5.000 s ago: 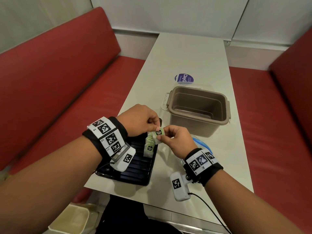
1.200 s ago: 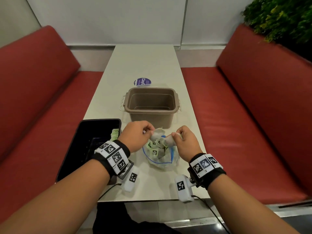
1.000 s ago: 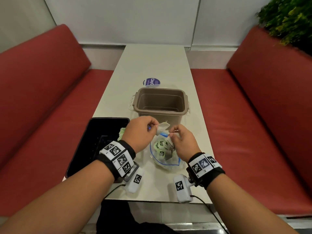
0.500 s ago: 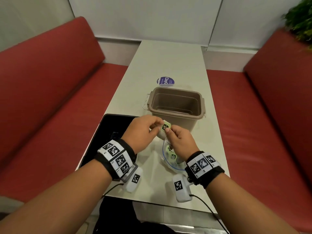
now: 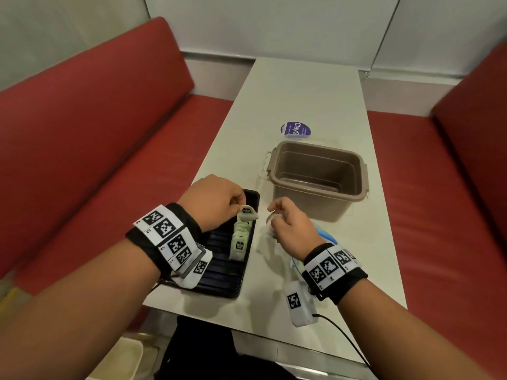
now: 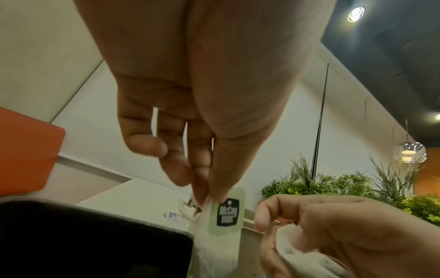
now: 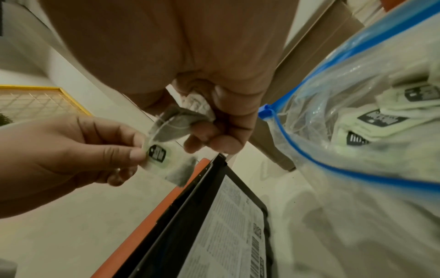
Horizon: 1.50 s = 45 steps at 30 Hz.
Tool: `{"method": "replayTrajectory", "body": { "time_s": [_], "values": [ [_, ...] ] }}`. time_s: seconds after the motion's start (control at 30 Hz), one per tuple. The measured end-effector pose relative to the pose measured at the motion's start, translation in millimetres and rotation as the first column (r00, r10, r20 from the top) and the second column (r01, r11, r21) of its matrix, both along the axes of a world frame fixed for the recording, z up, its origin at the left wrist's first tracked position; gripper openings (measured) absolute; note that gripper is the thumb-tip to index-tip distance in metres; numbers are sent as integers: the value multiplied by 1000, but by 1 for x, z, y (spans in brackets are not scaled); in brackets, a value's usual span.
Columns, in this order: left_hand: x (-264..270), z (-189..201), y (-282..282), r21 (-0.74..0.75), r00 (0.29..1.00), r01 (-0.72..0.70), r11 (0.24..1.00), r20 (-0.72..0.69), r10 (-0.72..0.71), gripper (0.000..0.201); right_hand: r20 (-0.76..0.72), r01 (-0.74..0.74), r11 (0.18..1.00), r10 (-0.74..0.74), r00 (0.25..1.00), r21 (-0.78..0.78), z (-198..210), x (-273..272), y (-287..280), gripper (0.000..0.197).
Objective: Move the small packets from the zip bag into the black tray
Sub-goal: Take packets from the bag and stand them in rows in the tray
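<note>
left hand (image 5: 216, 200) grip pinches a packet (image 5: 247, 213) over black tray (image 5: 219, 283), end of the row | right hand (image 5: 290, 224) clamped on another w/ zip bag (image 7: 357, 131) on worktop beside, prob. next up

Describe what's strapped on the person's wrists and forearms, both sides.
Both forearms are bare, no sleeves. Each wrist carries a black band wrapped with white panels printed with black square fiducial markers. A white camera module with its own marker hangs under each wrist. A thin black cable runs from the right module.

Tray (image 5: 248, 200) left of bag (image 5: 325, 237), bin (image 5: 318, 176) behind.
</note>
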<state>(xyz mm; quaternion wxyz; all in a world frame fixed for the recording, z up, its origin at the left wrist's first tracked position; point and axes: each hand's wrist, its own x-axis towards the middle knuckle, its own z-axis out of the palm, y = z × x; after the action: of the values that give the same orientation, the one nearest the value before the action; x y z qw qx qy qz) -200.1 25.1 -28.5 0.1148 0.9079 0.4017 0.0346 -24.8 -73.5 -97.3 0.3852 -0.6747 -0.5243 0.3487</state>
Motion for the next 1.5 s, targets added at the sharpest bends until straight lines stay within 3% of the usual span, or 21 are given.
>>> {"method": "replayTrajectory", "body": {
  "time_s": [0.17, 0.4, 0.5, 0.63, 0.77, 1.0, 1.13, 1.27, 1.37, 1.5],
  "values": [
    [-7, -14, 12, -198, 963, 15, 980, -261, -67, 6, 64, -8, 998, 12, 998, -70, 0, 0, 8, 16],
    [17, -57, 19, -432, 882, 37, 901, -410, -233, 11, 117, -5, 999, 10, 993, -43, -12, 7, 11, 27],
    [25, -70, 23, -439, 862, 49, 897, -435, -260, 13, 104, -4, 999, 8, 995, -48, -15, 11, 8, 26],
    [29, -79, 24, -417, 837, 47, 908, -480, -264, 14, -19, 36, 998, -37, 999, -43, -19, 15, 4, 20],
    [32, -80, 25, -372, 851, 14, 928, -483, -207, 11, -95, 34, 999, -37, 995, -31, -18, 14, 4, 15],
    [30, -86, 25, -356, 864, -30, 934, -479, -155, 13, -86, 8, 1000, -10, 996, -22, -16, 10, 5, 9],
    [25, -71, 30, -349, 923, -42, 936, -373, -98, 12, -153, 4, 999, -10, 988, -33, -9, 8, 3, 11],
    [21, -35, 32, -340, 994, -2, 940, -103, -35, 20, -209, 24, 1000, -27, 977, -13, -6, 8, 4, 28],
    [23, -11, 21, -366, 997, 33, 930, 82, -3, 27, -221, 13, 1000, -13, 975, -1, -4, 6, 6, 40],
    [24, -5, 6, -384, 991, 101, 918, 123, -58, 12, -211, 9, 1000, -3, 978, 28, -5, 3, 9, 50]
  ]
}}
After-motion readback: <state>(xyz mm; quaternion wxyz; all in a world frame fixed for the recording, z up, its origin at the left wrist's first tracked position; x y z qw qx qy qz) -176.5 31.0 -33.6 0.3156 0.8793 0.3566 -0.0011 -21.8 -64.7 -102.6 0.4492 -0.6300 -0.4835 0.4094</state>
